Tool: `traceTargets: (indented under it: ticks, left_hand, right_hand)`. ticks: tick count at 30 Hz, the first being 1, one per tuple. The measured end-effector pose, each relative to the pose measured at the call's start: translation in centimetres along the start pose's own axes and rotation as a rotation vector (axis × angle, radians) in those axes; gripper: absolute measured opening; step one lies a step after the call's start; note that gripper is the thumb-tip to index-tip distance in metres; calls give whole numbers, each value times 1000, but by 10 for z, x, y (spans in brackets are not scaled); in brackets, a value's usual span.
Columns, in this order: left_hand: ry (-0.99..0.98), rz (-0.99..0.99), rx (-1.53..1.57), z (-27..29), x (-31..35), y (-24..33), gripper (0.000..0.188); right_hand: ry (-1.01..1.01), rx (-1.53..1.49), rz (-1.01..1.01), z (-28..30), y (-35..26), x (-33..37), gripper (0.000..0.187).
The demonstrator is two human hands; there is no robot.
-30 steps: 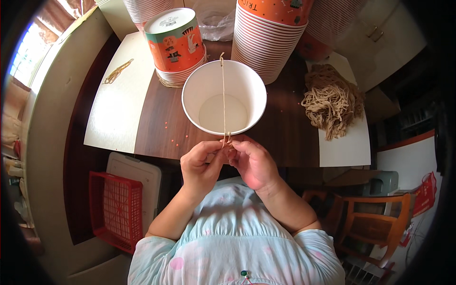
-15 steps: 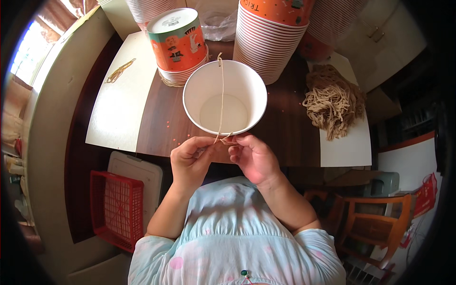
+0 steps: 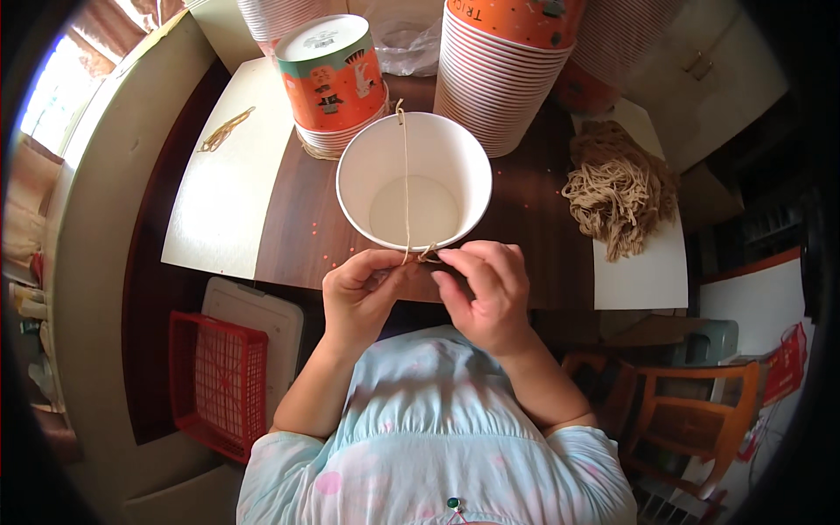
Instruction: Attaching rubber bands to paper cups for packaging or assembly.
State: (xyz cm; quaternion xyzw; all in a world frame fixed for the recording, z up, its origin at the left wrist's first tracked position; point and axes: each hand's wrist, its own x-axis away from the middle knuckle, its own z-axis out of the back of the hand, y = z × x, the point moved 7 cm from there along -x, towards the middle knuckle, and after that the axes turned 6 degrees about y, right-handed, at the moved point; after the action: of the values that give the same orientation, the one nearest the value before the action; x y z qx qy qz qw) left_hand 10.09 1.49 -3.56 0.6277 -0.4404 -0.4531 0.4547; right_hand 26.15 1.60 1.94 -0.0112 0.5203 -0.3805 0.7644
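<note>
The right hand (image 3: 494, 297) has shifted since the earlier frame: its thumb has dropped away from the forefinger, leaving the left to steady the cord (image 3: 406, 192), with the knot seemingly unfinished. At left, a small cord bundle (image 3: 226, 131) lies on the table. The left hand (image 3: 363, 289) pinches the cord, thumb and forefinger closed, at the near rim of a white-lined bucket (image 3: 354, 184); the cord spans its mouth from the far rim. The right hand is half open, forefinger at the loop, nothing pinched against the thumb. Far right lies a tangled tan cord pile (image 3: 621, 188).
</note>
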Motion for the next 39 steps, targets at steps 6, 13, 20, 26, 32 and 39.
traceTargets:
  ticks: [6, 13, 20, 26, 32, 39]
  left_hand:
    - [-9, 10, 19, -2, 0, -3, 11]
    - [60, -58, -159, -1, 1, 0, 10]
    - [-34, -67, -63, 2, -2, 17, 5]
    - [-84, -307, -163, -7, 1, 50, 4]
    - [-114, -198, -47, -11, -4, 52, 6]
    - [-180, 7, 568, -3, -19, 62, 12]
  right_hand:
    - [-47, 14, 79, -12, -2, 1, 23]
    - [-47, -16, 42, -5, 5, 0, 17]
    - [8, 36, 59, -2, 8, 2, 21]
    - [9, -51, 93, 2, -13, -2, 44]
    - [53, -191, 133, -8, -20, -11, 26]
    - [0, 0, 110, -4, -11, -12, 17]
